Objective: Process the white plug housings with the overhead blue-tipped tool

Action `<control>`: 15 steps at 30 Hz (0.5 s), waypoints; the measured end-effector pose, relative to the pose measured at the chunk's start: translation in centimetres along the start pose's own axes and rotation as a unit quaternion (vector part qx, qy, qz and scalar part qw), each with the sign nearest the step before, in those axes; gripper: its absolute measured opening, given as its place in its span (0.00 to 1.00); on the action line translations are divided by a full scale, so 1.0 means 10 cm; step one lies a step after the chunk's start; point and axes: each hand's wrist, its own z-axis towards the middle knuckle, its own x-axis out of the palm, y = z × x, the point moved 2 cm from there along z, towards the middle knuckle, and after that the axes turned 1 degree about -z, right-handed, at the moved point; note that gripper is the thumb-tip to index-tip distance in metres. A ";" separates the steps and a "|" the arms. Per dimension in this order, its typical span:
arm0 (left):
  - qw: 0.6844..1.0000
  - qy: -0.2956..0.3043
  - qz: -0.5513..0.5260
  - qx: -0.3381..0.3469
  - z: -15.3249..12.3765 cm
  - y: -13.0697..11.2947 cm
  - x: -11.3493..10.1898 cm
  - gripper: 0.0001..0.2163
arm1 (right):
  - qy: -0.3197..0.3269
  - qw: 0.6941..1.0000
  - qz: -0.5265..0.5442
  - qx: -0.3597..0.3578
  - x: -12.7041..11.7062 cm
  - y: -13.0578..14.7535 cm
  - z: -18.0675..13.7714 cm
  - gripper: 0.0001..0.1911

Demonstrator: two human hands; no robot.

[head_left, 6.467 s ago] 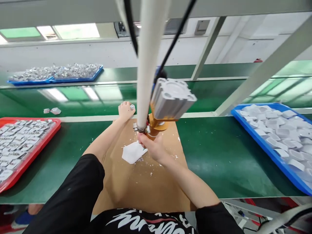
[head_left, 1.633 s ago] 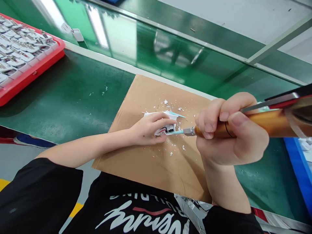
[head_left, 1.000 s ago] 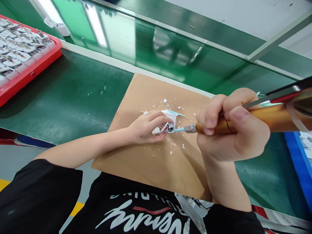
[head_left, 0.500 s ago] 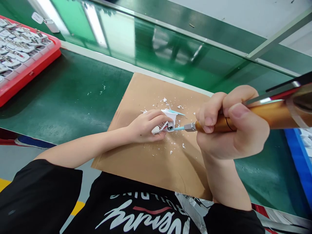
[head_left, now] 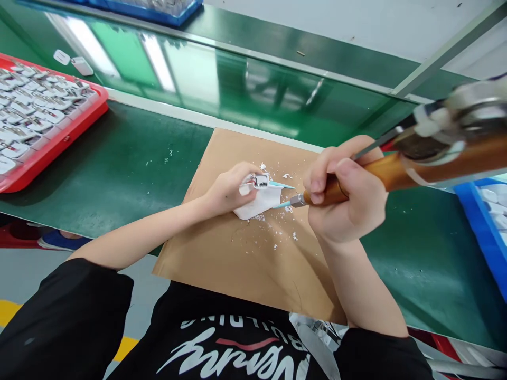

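My left hand [head_left: 227, 190] pinches a small white plastic housing [head_left: 261, 181], its open end turned up to show dark and metallic parts inside. Under it, a white sheet-like piece [head_left: 259, 206] lies on brown cardboard [head_left: 214, 253]. A pointed light-blue piece [head_left: 282, 184] juts out beside the housing. Wrapped round an orange-handled, pen-like power tool [head_left: 386, 171] is my right hand [head_left: 348, 195]. The tool's narrow light-blue tip [head_left: 282, 205] points left, by the white piece's right edge and apart from the housing; whether it touches the white piece I cannot tell.
White shavings [head_left: 287, 176] are scattered over the cardboard. A red tray [head_left: 75, 136] of white parts stands at left, a blue bin [head_left: 481, 232] at right, another blue tray [head_left: 174, 20] at the back. Two loose white pieces [head_left: 82, 66] lie behind the red tray.
My left hand has moved up and turned the housing, away from the tool tip that was at its opening. My right hand has shifted left with the tool. The camera view has shifted.
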 end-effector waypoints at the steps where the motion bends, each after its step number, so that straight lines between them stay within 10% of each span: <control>1: 0.999 -0.013 0.006 -0.046 0.08 0.07 -0.01 0.12 | -0.001 1.000 0.008 0.001 0.00 -0.01 0.00 0.11; 10: 0.961 -0.052 0.113 -0.247 1.35 0.88 0.01 0.11 | -0.023 1.000 0.004 0.002 -0.01 -0.05 -0.03 0.10; 15: 0.937 -0.049 0.172 -0.300 1.51 1.05 0.03 0.13 | -0.013 1.000 -0.004 0.019 0.00 -0.04 -0.05 0.11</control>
